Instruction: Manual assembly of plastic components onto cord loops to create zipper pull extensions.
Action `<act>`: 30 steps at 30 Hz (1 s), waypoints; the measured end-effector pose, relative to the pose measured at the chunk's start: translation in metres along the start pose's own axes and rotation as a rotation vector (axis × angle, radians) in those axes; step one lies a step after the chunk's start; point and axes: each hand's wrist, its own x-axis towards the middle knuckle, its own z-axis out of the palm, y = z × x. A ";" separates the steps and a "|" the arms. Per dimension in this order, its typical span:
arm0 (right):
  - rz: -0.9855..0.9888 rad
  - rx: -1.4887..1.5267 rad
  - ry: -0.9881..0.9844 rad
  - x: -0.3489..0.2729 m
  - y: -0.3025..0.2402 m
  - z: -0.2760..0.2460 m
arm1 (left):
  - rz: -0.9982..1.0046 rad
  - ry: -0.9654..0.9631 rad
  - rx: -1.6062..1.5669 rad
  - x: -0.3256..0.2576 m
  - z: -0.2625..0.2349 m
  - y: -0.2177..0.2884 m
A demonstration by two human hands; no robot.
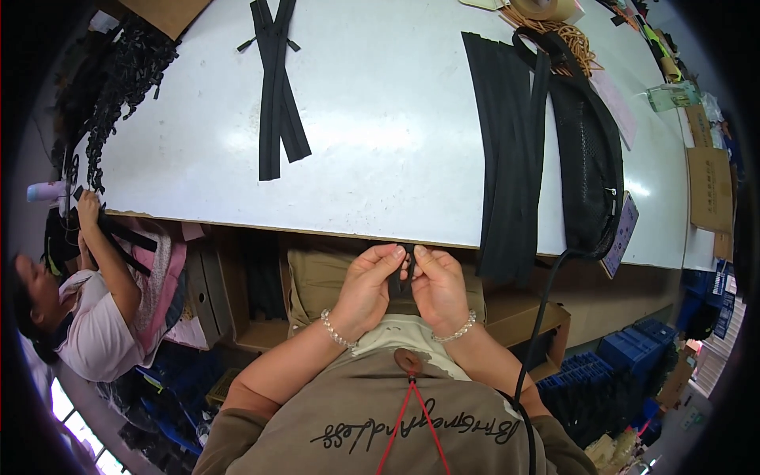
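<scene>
At the table's near edge, my left hand (366,286) and my right hand (441,289) are close together, fingertips pinching the end of a black zipper strip (402,283). Its lower part hangs between my hands in front of my lap; the fingers hide the detail of the pinched end. Ahead and to the left, two black zippers with pulls (271,103) lie crossed on the white table (380,174). To the right, a stack of black zipper strips (509,150) drapes over the near edge.
Right of the stack lies a black mesh bag (584,150), beside a phone-like purple slab (620,233). A black cable (537,332) runs down past my right arm. At far left, a co-worker (95,317) reaches toward a heap of small black parts (131,75). An open carton (526,321) sits underneath.
</scene>
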 end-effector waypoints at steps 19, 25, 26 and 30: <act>0.174 -0.076 -0.068 -0.002 -0.022 -0.004 | 0.041 0.006 0.052 -0.006 0.000 0.000; 0.098 0.046 -0.067 0.000 -0.005 -0.007 | -0.004 0.063 0.040 -0.002 0.001 0.000; 0.100 0.045 -0.064 -0.001 -0.005 -0.004 | -0.017 0.058 0.023 -0.002 0.000 0.001; 0.054 0.064 0.008 -0.002 0.000 0.001 | -0.027 0.033 0.021 0.000 0.000 0.003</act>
